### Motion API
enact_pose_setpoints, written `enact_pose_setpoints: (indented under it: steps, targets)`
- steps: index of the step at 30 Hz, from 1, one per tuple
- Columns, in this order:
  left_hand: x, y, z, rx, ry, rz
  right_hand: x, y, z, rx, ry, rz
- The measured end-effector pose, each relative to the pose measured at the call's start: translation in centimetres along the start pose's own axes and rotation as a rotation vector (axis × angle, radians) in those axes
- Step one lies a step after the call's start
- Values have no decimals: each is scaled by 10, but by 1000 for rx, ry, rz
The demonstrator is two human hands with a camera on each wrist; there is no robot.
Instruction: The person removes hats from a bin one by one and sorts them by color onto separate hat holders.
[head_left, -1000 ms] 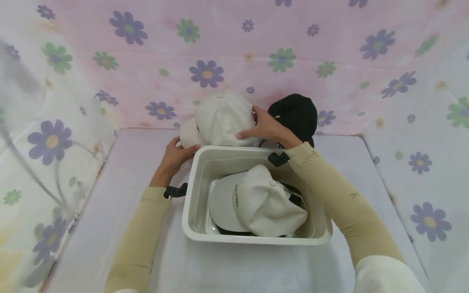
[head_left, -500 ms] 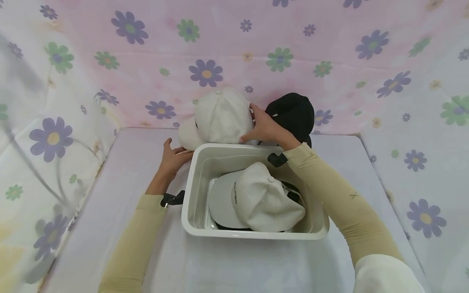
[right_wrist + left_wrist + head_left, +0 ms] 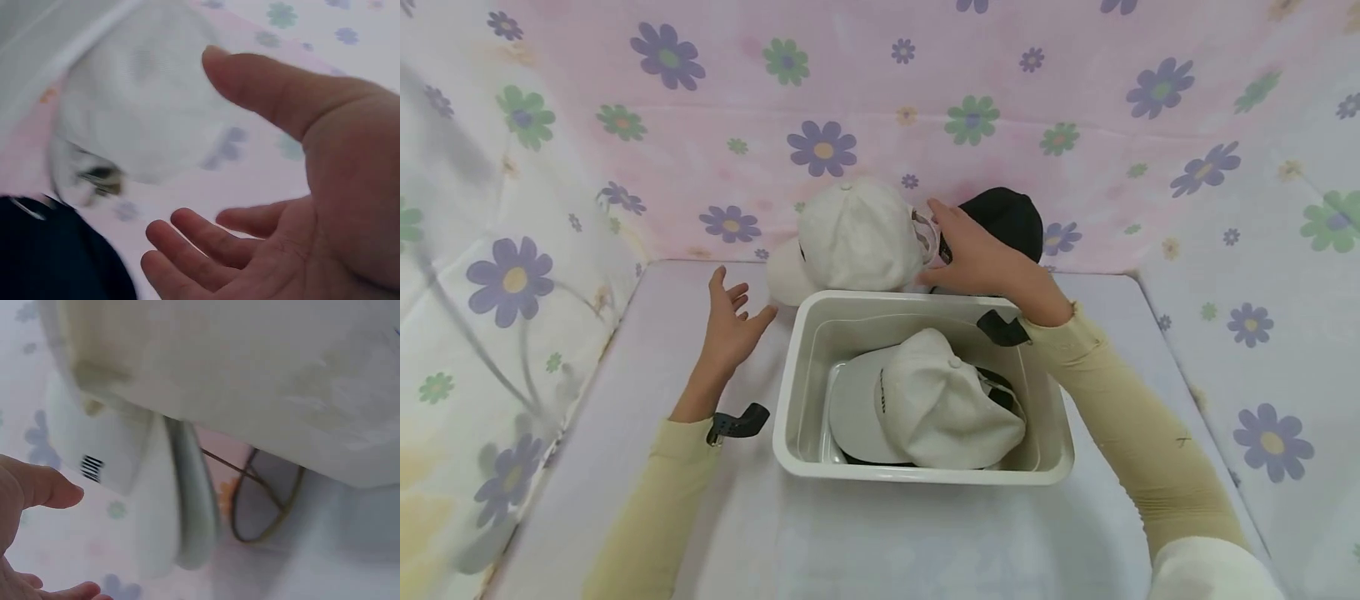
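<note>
A white baseball cap (image 3: 857, 237) sits behind the bin, its brim to the left. In the left wrist view, striped lettering marks the front of this cap (image 3: 103, 447), and two brims (image 3: 159, 519) lie one against the other. My left hand (image 3: 730, 329) is left of the brim, apart from it, fingers spread. My right hand (image 3: 985, 254) hovers at the cap's strap side, thumb and fingers apart, overlapping a black cap (image 3: 1011, 221). The right wrist view shows the right palm (image 3: 337, 169) holding nothing, with a buckle on the white cap's strap (image 3: 100, 178).
A light grey plastic bin (image 3: 925, 477) stands in front of the caps. Inside it lies a cream cap with a pale grey brim (image 3: 861, 408), over something dark. A flower-print cloth wall (image 3: 865, 100) rises behind the table (image 3: 880, 542).
My left hand has let go of the white cap's brim and moved left and toward me. The right hand has released the cap and drawn off to the right. The caps stay in place.
</note>
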State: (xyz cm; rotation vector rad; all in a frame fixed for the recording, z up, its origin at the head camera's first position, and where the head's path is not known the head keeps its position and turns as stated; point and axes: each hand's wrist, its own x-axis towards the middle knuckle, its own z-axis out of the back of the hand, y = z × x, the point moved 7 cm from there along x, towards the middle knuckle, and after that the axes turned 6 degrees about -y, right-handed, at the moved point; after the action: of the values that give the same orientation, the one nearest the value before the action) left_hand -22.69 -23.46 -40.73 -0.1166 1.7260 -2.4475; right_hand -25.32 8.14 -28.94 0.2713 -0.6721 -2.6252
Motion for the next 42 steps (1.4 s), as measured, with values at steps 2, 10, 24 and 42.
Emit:
enact_pose_setpoints:
  steps: [2,10,24,42]
  targets:
    - [-4,-14,4,-16,-6,-59,-15,5,9,-21,-19,23]
    - [-31,-79,8,-80,-35,-285,-98,23,30,-41,-49,145]
    - [-75,-184,-46,-27,137,-659,-170,-1,-12,-5,9,66]
    - [-85,-160,-191,391,818,-615,-199,-43,-89,-45,-31,42]
